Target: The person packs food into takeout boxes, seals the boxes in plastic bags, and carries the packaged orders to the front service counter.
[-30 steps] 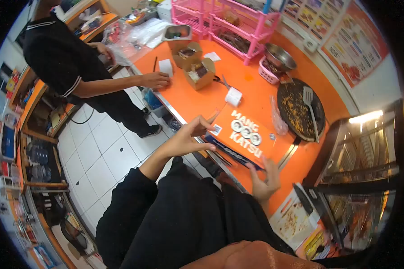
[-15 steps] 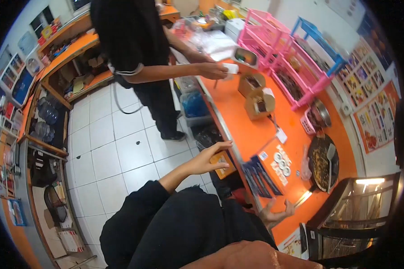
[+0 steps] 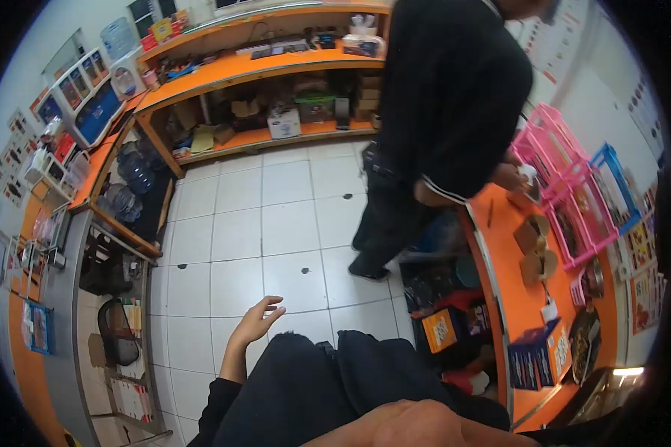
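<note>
My left hand is over the white tiled floor, fingers apart, holding and touching nothing. My right hand does not show. The orange and dark blue printed box stands on the orange table at the right, away from my left hand. Beyond it on the table are two open brown cardboard food boxes and a small white item. Farther right lies the dark pan, partly cut by the glass case.
A co-worker in black stands at the table's far end, hands near a pink rack. An orange-topped shelf unit runs along the back. A metal counter is at the left. Bins and boxes sit beneath the table.
My view has turned left, so the table has shifted right. My left hand is away from the printed box, and my right hand has left view. The co-worker's hands are nearer the pink rack.
</note>
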A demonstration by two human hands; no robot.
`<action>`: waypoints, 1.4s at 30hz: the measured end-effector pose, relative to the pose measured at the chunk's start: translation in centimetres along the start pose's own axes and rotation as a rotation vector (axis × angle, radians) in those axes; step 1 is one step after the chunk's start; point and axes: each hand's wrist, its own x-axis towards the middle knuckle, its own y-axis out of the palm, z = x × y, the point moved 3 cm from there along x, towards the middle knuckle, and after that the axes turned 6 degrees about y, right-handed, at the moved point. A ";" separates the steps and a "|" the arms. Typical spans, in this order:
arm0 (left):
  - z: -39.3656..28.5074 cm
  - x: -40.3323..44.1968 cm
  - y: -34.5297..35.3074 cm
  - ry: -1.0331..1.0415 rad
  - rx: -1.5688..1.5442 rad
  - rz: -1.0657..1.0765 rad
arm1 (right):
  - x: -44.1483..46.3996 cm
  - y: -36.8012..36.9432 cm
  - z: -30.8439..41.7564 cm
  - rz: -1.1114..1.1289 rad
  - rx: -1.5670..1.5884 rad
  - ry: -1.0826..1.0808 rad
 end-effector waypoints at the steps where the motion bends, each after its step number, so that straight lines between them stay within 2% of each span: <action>1: 0.4 0.8 -1.5 0.010 -0.022 -0.024 | 1.9 -0.1 0.4 0.047 0.056 -0.031; 4: -0.2 4.9 -5.1 0.062 -0.104 -0.083 | 7.4 -2.2 1.7 0.106 0.305 -0.126; 7: 0.7 11.1 -8.2 0.265 -0.082 -0.057 | 13.2 -4.2 2.0 0.119 0.545 -0.228; 8: 1.8 13.0 -9.1 0.214 -0.131 -0.032 | 15.7 -5.0 1.8 0.125 0.529 -0.236; 10: 4.1 17.8 -11.2 0.130 -0.216 0.007 | 21.6 -6.8 0.9 0.165 0.293 -0.216; 11: 6.9 20.2 -12.2 0.095 -0.229 -0.048 | 24.9 -8.2 0.7 0.176 0.170 -0.208; 13: 16.0 24.5 -14.0 0.054 -0.163 -0.198 | 31.5 -11.5 0.1 0.239 0.181 0.113; 14: 21.6 25.3 -14.4 0.029 -0.088 -0.281 | 34.4 -14.5 1.5 0.257 0.100 0.121; 15: 26.1 24.9 -15.4 -0.138 0.056 -0.259 | 37.2 -17.7 3.0 0.276 0.019 0.127; 16: 37.1 22.5 -15.7 -0.604 0.059 -0.326 | 40.5 -22.5 8.1 0.295 -0.101 -0.015; 17: 32.9 21.8 -16.4 -0.315 0.823 0.145 | 43.2 -23.7 8.2 0.085 -0.078 -0.077; 18: 34.3 19.2 -17.6 -0.661 0.544 0.084 | 45.3 -26.4 9.7 0.025 -0.145 -0.121; 19: 35.4 18.7 -18.9 -0.789 0.395 0.001 | 46.9 -29.4 11.2 -0.047 -0.144 -0.181; 22: 38.7 22.2 -21.3 -0.886 0.182 -0.144 | 52.0 -37.4 13.7 -0.176 -0.045 -0.189; 27: 39.6 35.8 -24.9 -0.804 0.129 -0.121 | 59.4 -45.8 11.4 -0.414 0.091 -0.121; 31: 40.0 51.2 -29.5 -0.615 0.185 -0.085 | 63.3 -50.7 5.6 -0.528 0.204 0.139; 34: 39.0 65.5 -35.2 -0.331 0.279 -0.147 | 64.0 -54.8 2.0 -0.732 0.295 0.239; 36: 33.5 77.0 -38.7 0.058 0.459 -0.252 | 63.6 -58.3 0.0 -0.982 0.268 0.284; 37: 35.0 82.7 -39.9 -0.124 0.103 -0.254 | 62.6 -59.4 -0.7 -1.114 0.262 0.334; 39: 30.0 93.8 -40.3 -0.085 0.067 -0.156 | 59.6 -63.0 -1.4 -1.259 0.249 0.510; 42: 23.4 108.9 -37.2 0.138 -0.097 0.016 | 54.1 -66.5 -3.7 -1.612 0.151 0.663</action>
